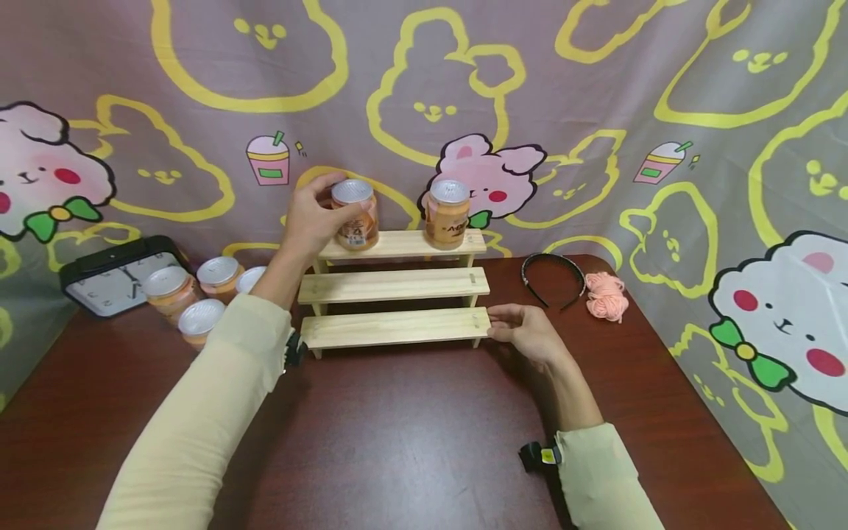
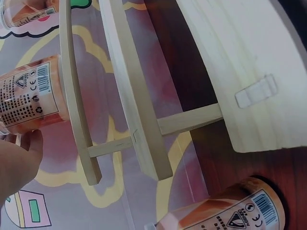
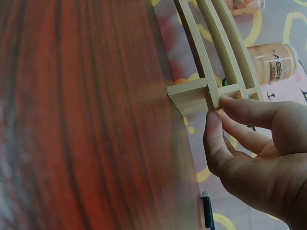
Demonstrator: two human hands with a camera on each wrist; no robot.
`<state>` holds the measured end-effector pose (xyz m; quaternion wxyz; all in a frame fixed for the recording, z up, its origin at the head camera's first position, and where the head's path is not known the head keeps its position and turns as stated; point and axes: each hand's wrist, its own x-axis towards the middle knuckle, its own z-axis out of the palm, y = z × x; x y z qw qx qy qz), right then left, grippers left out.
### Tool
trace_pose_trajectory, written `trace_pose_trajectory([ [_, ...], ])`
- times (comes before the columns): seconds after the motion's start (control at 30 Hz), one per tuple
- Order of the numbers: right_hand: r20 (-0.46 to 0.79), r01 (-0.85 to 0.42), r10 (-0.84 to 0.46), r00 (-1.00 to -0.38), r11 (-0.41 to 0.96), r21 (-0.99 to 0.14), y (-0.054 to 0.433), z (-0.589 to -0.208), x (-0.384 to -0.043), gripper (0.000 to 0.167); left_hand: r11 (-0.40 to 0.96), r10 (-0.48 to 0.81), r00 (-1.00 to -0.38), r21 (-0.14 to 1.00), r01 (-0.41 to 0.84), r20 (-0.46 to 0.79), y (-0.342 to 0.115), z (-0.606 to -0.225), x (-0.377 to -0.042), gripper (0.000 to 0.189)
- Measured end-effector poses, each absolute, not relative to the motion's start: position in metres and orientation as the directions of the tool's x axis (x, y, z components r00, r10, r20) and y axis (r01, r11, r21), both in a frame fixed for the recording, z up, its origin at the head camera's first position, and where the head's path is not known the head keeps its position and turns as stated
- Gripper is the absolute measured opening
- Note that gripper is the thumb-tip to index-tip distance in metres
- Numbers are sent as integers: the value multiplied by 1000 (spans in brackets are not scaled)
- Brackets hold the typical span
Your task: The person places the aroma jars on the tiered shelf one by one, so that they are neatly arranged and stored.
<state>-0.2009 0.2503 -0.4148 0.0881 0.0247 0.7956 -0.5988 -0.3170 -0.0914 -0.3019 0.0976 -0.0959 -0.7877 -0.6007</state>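
Observation:
My left hand (image 1: pixel 311 221) holds an orange can (image 1: pixel 355 228) with a ridged silver top, at the left end of the top step of a pale wooden three-step rack (image 1: pixel 397 285). In the left wrist view the can (image 2: pixel 31 96) stands on the top board, its printed label and barcode showing. A second can (image 1: pixel 447 221) stands near the right end of that step. With thumb and fingers, my right hand (image 1: pixel 530 335) pinches the right end of the lowest step; in the right wrist view, the fingertips (image 3: pixel 213 120) are at the board's corner.
Several more cans (image 1: pixel 168 291) stand on the dark wood table (image 1: pixel 397 442) left of the rack, before a black-framed clock (image 1: pixel 109 287). To the right lie a black headband (image 1: pixel 579 272) and pink yarn (image 1: pixel 606 297). A patterned curtain (image 1: pixel 570 96) hangs close behind the rack.

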Motion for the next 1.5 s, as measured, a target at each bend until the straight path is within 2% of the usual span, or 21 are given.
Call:
trace_pose_trajectory([
  [0.3, -170, 144, -72, -983, 281, -949, 250, -417, -203, 42, 223, 19, -947, 922, 317, 321, -104, -302, -311, 61],
  [0.77, -177, 151, -73, -981, 275, -950, 251, -416, -201, 42, 230, -3, -958, 932, 279, 288, -122, -301, -297, 69],
  [1.07, -183, 158, -64, -981, 284, -946, 253, -416, -200, 42, 221, -2, -939, 916, 336, 345, -136, -299, -287, 64],
  [1.27, -181, 158, -60, -982, 277, -948, 252, -417, -201, 42, 212, -15, -946, 926, 313, 324, -149, -300, -280, 68],
  [1.5, -175, 150, -70, -982, 271, -951, 250, -416, -201, 43, 320, -18, -962, 913, 254, 273, -164, -299, -270, 71],
])
